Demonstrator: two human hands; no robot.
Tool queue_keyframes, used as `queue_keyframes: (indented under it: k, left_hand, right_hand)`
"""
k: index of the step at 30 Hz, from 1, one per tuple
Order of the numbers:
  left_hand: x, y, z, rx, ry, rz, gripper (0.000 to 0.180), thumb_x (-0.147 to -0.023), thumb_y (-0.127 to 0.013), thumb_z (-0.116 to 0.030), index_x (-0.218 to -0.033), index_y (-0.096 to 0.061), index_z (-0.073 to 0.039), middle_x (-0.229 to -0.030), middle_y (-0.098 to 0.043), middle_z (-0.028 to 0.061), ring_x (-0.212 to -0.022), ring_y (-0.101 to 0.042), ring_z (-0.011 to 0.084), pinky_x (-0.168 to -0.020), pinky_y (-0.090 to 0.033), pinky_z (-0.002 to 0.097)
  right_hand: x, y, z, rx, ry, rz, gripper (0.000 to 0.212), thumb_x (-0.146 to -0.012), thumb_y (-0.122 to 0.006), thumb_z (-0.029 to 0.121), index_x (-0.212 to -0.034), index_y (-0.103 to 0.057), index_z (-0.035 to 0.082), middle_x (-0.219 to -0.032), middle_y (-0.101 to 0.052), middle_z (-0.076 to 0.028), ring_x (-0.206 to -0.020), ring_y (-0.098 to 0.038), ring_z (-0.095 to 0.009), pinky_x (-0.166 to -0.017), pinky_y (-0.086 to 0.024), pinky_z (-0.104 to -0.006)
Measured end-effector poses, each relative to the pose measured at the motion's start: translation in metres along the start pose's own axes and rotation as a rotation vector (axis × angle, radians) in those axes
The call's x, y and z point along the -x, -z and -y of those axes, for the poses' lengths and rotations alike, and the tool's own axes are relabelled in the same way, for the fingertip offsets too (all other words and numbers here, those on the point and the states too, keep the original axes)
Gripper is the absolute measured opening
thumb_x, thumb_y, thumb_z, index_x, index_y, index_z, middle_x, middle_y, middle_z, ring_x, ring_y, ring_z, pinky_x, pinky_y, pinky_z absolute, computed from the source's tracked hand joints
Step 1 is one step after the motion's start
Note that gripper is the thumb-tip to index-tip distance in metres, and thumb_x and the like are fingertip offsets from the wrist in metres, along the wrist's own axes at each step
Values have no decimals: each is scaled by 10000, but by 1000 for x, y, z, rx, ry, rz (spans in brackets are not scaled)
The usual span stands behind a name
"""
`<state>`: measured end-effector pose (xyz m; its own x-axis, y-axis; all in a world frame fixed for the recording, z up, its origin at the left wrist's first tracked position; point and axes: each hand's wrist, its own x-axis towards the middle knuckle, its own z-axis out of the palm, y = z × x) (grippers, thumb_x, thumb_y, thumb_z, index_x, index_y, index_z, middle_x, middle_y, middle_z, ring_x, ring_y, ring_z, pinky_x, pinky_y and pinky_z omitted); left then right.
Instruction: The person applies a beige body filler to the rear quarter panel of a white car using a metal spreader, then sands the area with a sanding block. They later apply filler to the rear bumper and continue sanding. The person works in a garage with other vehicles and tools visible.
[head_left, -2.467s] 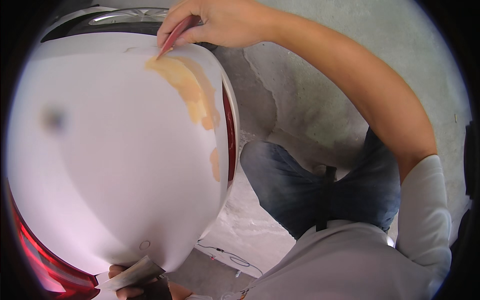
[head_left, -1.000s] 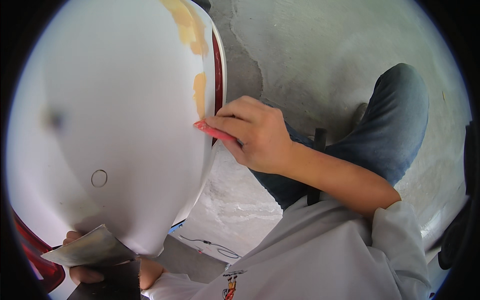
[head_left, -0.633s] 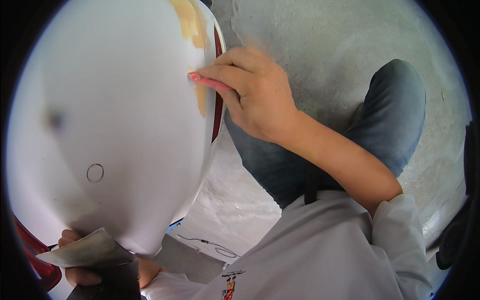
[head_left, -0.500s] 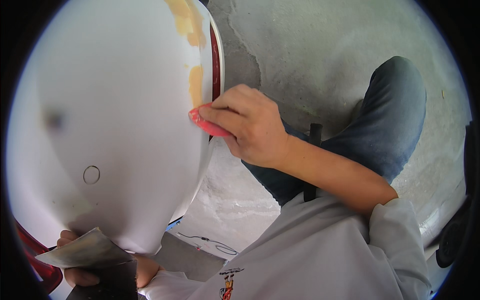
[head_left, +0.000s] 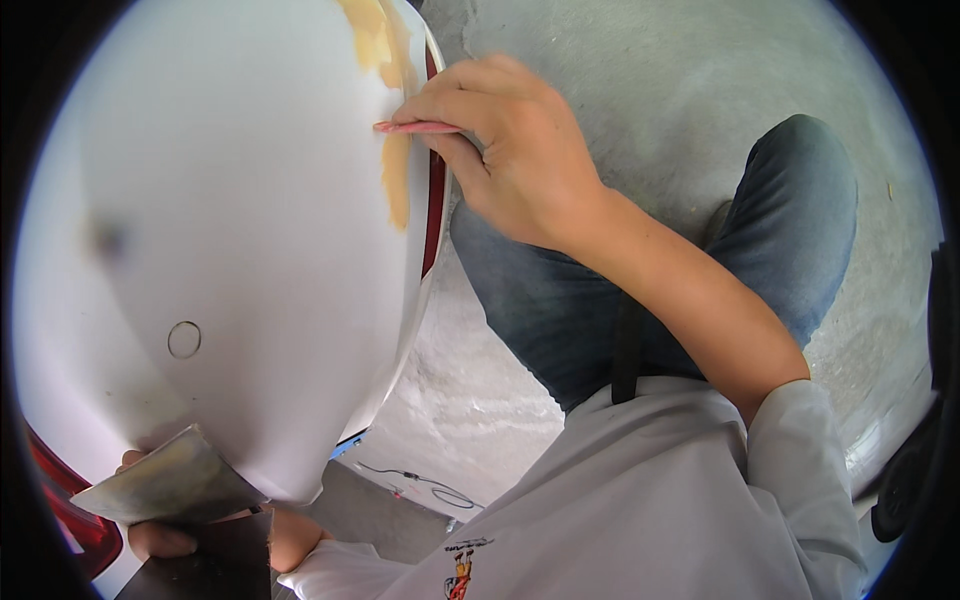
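Note:
My right hand (head_left: 530,145) pinches a thin red plastic spreader (head_left: 428,127), which shows edge-on at the top of a tan putty patch (head_left: 396,185) on a white car body panel (head_left: 250,220). A larger tan and cream putty patch (head_left: 375,45) lies farther up the same edge. At the lower left, my left hand (head_left: 160,541) grips a smeared grey putty board (head_left: 180,478). Just below it is a dark flat piece (head_left: 215,560); whether the two are joined, I cannot tell. Most of the left fingers are hidden behind the board.
A dark red light strip (head_left: 437,190) runs along the panel's right edge, and a red lamp (head_left: 75,515) sits at lower left. A small circle (head_left: 184,340) is drawn on the panel. Thin cable (head_left: 450,495) lies on the concrete floor (head_left: 640,90).
My right hand has moved up along the panel edge with the spreader, which has turned from face-on to edge-on. My left hand and the board have barely moved.

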<state>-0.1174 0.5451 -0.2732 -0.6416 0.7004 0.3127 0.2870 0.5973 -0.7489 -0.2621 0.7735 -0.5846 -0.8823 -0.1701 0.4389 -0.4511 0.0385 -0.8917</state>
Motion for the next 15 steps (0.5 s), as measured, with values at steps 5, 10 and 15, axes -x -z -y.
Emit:
queue_keyframes:
  k: [5, 10, 15]
  left_hand:
    - [-23, -3, -20, -179, -106, 11, 478, -1074, -572, -342, -931, -597, 114, -811, -631, 171, -641, -641, 259, -549, -524, 306]
    - [-14, -1, -13, -65, -58, 2, 497, -1075, -543, -343, -968, -606, 138, -843, -636, 184, -680, -634, 272, -580, -518, 314]
    - [12, 9, 23, 181, 7, -29, 519, -1071, -506, -339, -1011, -614, 165, -884, -640, 201, -732, -622, 287, -625, -511, 327]
  right_hand:
    - [27, -2, 13, -90, -2, 60, 325, -769, -749, -42, -1048, -779, 123, -965, -691, -25, -866, -605, -266, -740, -508, -370]
    - [55, -7, 35, -32, -10, 128, 277, -761, -743, 21, -1004, -766, 152, -1000, -647, 29, -942, -601, -207, -734, -454, -356]
    - [51, -3, 25, -241, -47, 144, 168, -815, -754, 36, -961, -768, 119, -936, -686, -10, -878, -606, -254, -762, -495, -387]
